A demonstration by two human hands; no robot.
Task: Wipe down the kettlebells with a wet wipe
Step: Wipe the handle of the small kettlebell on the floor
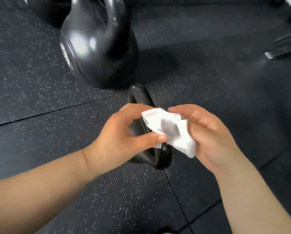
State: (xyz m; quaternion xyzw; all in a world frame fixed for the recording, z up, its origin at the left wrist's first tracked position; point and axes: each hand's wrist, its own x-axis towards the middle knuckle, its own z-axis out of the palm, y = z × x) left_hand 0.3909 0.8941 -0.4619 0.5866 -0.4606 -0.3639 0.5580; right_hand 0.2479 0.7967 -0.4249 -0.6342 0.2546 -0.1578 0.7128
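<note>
At frame centre, your left hand (124, 132) and right hand (207, 132) pinch the wet wipe (168, 129), unfolding it; next, press it onto the small kettlebell (138, 95) below.

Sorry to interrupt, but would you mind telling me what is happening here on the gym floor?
A person is holding a crumpled white wet wipe between both bare hands, the left hand and the right hand, pinching it from either side. Directly beneath the hands sits a small black kettlebell on the speckled rubber floor. A larger black kettlebell stands just behind it. The wipe is not touching either kettlebell at this moment.
</note>
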